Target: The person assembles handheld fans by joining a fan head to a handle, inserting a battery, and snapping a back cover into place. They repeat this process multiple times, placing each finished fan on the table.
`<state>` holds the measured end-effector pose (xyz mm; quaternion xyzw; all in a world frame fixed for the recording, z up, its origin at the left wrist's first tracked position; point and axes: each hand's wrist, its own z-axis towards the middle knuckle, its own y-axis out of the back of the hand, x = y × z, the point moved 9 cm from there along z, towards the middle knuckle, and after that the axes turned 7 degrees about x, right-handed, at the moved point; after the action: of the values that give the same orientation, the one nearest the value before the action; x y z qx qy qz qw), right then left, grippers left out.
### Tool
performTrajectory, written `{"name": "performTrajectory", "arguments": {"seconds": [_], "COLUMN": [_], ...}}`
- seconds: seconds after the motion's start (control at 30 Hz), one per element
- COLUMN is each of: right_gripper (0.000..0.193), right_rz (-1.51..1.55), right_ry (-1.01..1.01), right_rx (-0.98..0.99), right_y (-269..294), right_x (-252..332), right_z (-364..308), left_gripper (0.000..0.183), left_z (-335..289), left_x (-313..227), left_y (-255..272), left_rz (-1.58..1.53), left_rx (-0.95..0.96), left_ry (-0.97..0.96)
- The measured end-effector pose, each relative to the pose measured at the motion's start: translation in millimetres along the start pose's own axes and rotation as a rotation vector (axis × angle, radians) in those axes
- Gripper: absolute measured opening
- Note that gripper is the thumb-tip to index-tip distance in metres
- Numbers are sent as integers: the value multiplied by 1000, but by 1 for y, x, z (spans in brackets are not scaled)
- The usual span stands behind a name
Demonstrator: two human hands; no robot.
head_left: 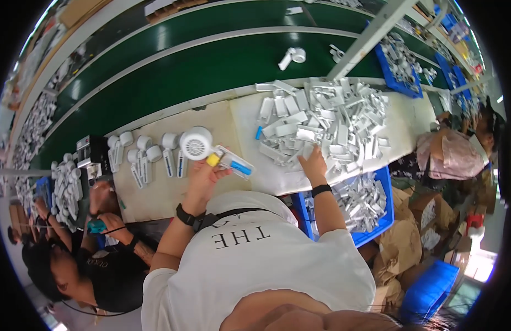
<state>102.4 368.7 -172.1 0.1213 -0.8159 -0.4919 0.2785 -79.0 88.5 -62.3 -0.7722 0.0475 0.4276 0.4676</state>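
Note:
My left hand [203, 179] is closed around a small white handheld fan [196, 144] with a round grilled head. The fan's handle lies open, showing a blue cylindrical battery [240, 167] inside and a yellow piece [213, 160] near the neck. My right hand [315, 166] reaches to the near edge of a big pile of white plastic handle covers [344, 118]. Its thumb and fingers are apart and touch the covers. To the left of my left hand, several similar fans [168, 149] lie on the worktable [211, 118], some with blue inside their handles.
A blue crate [389, 193] full of white parts sits below the table edge by my right arm. Beyond the table runs a green conveyor [222, 71] carrying a fan [292, 57]. A co-worker with a teal tool [96, 225] works at left; another person [454, 151] sits at right.

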Motion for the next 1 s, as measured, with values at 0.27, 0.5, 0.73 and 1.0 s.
{"name": "performTrajectory", "arguments": {"seconds": [0.27,0.5,0.73,1.0], "right_gripper": [79,62,42,36], "right_rz": [713,495,-200,-610], "right_ry": [177,298,1115,1522], "right_rx": [32,446,56,332], "right_y": [5,-131,-89,-160], "right_x": [54,150,207,222], "right_z": [-6,-6,-56,-75], "left_gripper": [36,34,32,31], "left_z": [-14,-15,-29,-33], "left_x": [1,5,-6,-10], "left_y": [-8,-3,43,44], "left_rz": [20,-53,-59,-122], "left_rx": [13,3,-217,-196], "left_ry": [-2,-17,-118,-130]}}
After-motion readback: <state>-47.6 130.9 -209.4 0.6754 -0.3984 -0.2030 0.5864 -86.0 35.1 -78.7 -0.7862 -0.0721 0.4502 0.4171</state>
